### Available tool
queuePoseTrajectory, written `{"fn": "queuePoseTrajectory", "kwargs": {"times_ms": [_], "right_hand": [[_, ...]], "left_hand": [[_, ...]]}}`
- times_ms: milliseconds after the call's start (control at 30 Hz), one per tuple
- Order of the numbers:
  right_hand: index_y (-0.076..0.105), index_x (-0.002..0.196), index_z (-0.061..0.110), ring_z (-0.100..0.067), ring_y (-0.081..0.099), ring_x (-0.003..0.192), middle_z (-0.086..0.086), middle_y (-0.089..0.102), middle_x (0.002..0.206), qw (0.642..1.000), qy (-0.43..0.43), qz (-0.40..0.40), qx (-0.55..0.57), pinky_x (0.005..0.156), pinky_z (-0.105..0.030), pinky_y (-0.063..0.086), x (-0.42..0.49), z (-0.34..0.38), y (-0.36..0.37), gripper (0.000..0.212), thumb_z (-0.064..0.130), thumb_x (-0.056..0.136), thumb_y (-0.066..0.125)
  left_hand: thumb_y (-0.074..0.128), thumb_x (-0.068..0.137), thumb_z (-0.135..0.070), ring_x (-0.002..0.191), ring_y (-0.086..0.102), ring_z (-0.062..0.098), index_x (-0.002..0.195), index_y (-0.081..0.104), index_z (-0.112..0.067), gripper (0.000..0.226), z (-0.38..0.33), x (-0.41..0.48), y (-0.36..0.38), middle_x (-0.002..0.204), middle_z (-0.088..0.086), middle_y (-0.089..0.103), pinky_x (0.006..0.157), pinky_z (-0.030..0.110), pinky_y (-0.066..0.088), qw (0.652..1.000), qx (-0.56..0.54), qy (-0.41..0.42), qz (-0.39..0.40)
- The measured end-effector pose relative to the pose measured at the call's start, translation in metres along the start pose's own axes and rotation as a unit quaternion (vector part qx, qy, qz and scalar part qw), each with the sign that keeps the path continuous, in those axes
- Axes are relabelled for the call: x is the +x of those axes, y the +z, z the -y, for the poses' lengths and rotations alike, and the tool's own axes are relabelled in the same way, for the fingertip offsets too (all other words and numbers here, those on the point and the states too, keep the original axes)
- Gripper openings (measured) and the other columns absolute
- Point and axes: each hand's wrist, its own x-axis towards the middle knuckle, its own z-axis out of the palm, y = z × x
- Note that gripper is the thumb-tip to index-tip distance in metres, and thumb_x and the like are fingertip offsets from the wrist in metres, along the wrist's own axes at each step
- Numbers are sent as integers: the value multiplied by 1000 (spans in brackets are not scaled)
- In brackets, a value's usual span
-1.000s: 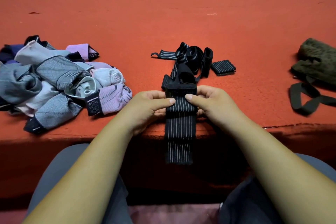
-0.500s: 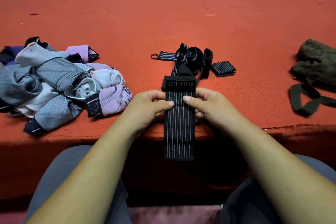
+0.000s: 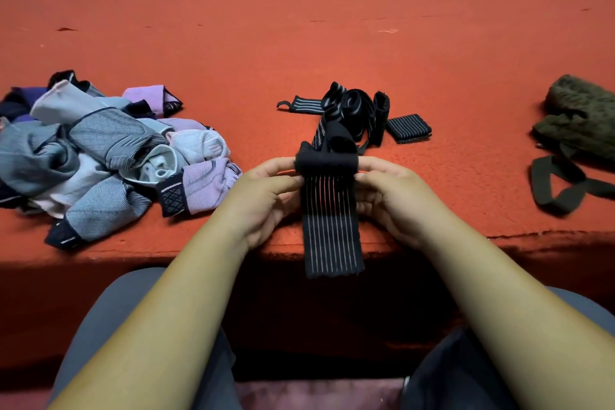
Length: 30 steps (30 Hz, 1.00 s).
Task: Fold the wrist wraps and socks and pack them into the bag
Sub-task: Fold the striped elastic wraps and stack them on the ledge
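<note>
Red felt tabletop (image 3: 332, 43); striped black wrist wrap (image 3: 331, 226) between both hands (image 3: 266, 196) (image 3: 392, 196)

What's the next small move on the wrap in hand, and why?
Probably roll the wrist wrap one turn further toward the body. The left hand and right hand pinch its rolled top end, while the flat striped tail hangs unrolled over the table edge.

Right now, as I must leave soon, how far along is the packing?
Done: one folded wrap lies on the table. In hand: left hand and right hand hold a partly rolled striped wrap. Left: the tangled wraps, the sock pile, then packing the bag.
</note>
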Motion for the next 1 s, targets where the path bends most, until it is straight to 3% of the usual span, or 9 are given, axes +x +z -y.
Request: {"fn": "queuePoseTrajectory", "kwargs": {"times_ms": [100, 233, 300, 367, 433, 500, 633, 800, 1000], "right_hand": [[81, 108, 4, -17, 72, 82, -16, 79, 103, 1000, -4, -4, 27, 74, -29, 59, -1, 5, -1, 40, -2, 101, 42], [78, 113, 6, -19, 75, 93, -16, 80, 109, 1000, -24, 3, -9, 80, -29, 62, -1, 4, -2, 28, -2, 103, 54], [78, 117, 11, -25, 74, 98, -14, 80, 112, 999, -34, -4, -24, 86, -34, 64, -1, 2, -3, 29, -4, 101, 59], [75, 127, 19, -32, 74, 100, -11, 78, 112, 998, -37, -2, -46, 90, -43, 63, -1, 1, -4, 34, 0, 102, 62], [71, 130, 21, -30, 71, 87, -9, 76, 103, 995, -16, 11, -93, 81, -43, 59, -3, 1, -4, 28, 11, 104, 64], [74, 115, 11, -21, 65, 71, -6, 71, 84, 990, 1, 16, -142, 67, -38, 55, -5, 1, -3, 17, 22, 107, 63], [74, 93, 9, -21, 58, 57, -4, 62, 66, 976, -45, -16, -211, 56, -36, 53, -7, 1, -3, 25, 25, 108, 62], [75, 110, 13, -16, 60, 54, 0, 64, 68, 982, -43, -22, -180, 52, -33, 55, -9, 4, -1, 22, 26, 111, 57], [73, 124, 24, -13, 61, 60, -2, 71, 81, 996, -3, 8, -83, 57, -29, 56, -9, 6, 2, 22, 18, 110, 57]], "left_hand": [[56, 102, 2, 91, 70, 20, 118, 71, 2, 22, -4, -3, 4, 102, 14, 77, 73, 26, 62, 1000, -1, -3, -17], [62, 105, -20, 89, 77, 19, 115, 73, -3, 22, -3, -7, 8, 104, 11, 80, 81, 28, 62, 998, 50, -8, 28], [68, 101, -16, 96, 76, 18, 116, 74, -4, 19, 2, -7, 7, 110, 11, 80, 90, 31, 61, 992, 114, 15, 45], [69, 98, -5, 97, 76, 18, 116, 73, -2, 19, 5, -5, 5, 109, 12, 80, 87, 31, 61, 992, 116, 40, 34], [68, 99, -2, 95, 75, 18, 121, 71, 1, 23, 4, -5, 8, 109, 13, 79, 80, 28, 61, 995, 82, 52, 17], [67, 99, -4, 92, 74, 19, 124, 70, 0, 25, 2, -4, 10, 109, 13, 79, 77, 28, 61, 996, 71, 61, -2], [69, 102, -20, 92, 74, 22, 124, 71, -10, 25, 1, -7, 10, 115, 12, 78, 89, 44, 62, 995, 90, 26, 16], [69, 100, -11, 74, 71, 11, 126, 67, -8, 26, 2, -8, 9, 104, 2, 79, 60, 26, 57, 991, 132, 15, 29], [69, 100, -8, 75, 68, 13, 124, 69, -6, 24, 4, 0, 5, 102, 11, 74, 74, 31, 62, 994, 102, 32, 6]]}}
